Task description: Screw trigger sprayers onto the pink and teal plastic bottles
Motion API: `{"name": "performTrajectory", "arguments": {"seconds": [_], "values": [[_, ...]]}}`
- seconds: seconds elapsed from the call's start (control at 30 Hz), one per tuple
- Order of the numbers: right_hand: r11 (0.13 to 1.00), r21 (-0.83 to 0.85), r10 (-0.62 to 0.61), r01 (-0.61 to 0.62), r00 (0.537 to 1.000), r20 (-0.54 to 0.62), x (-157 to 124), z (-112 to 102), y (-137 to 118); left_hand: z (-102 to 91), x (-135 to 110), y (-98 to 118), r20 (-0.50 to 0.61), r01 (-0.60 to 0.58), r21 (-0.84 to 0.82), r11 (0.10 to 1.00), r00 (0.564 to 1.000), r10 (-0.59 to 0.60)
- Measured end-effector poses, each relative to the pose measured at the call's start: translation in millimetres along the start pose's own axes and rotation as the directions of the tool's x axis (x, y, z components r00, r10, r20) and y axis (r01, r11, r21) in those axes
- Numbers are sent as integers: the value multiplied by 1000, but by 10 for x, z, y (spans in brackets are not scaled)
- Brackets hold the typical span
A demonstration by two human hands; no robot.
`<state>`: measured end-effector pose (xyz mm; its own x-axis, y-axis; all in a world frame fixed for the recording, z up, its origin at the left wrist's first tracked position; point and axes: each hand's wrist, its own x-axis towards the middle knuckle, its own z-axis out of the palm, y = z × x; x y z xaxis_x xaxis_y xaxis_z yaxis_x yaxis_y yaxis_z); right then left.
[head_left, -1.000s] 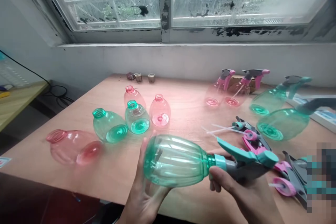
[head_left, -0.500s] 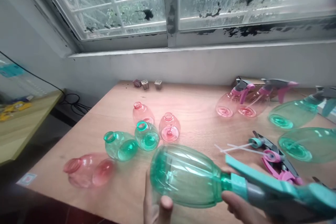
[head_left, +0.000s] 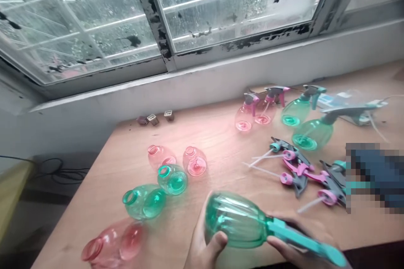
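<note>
A green translucent spray bottle lies sideways between my hands, just above the table's front part. My left hand cups its base, with the thumb pressed on the near side. At the neck, my right hand grips the turquoise and grey spray head, which is fitted on the bottle. Part of the right hand's fingers is hidden behind the head. To the left stand open bottles without heads: a green bottle, another green bottle, and pink bottles, one of them nearest the front edge.
Several loose spray heads with thin tubes lie right of centre. Pink and green bottles with heads on, such as a green one, stand behind them. Small dark blocks sit near the wall below the window. A blurred-out patch covers the right side.
The view has swung to the right, bringing more loose spray heads into sight. The held bottle's spray head has turned, its trigger now facing me more. Both hands keep their hold.
</note>
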<state>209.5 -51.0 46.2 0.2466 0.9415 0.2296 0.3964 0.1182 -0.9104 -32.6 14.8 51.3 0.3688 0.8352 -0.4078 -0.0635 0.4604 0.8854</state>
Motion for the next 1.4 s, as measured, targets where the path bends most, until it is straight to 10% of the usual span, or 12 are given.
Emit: {"name": "performTrajectory", "arguments": {"seconds": [0.13, 0.33, 0.7, 1.07, 1.4], "values": [[959, 172, 216, -226, 973, 78, 31, 128, 101, 45, -42, -136, -63, 47, 38, 998, 997, -44], [658, 589, 451, -469, 872, 191, 177, 181, 207, 271, 29, -268, -198, -113, 272, 956, 965, 170], [980, 179, 78, -89, 995, 68, -167, 8, 241, 190, -238, -203, -112, -67, 158, 985, 990, 85], [778, 484, 355, -400, 916, 186, -359, 35, 202, 274, -448, -321, -10, -210, 233, 949, 976, 219], [874, 422, 202, -242, 970, 137, -475, 10, 298, 327, -542, -352, 4, -337, 266, 903, 937, 348]]}}
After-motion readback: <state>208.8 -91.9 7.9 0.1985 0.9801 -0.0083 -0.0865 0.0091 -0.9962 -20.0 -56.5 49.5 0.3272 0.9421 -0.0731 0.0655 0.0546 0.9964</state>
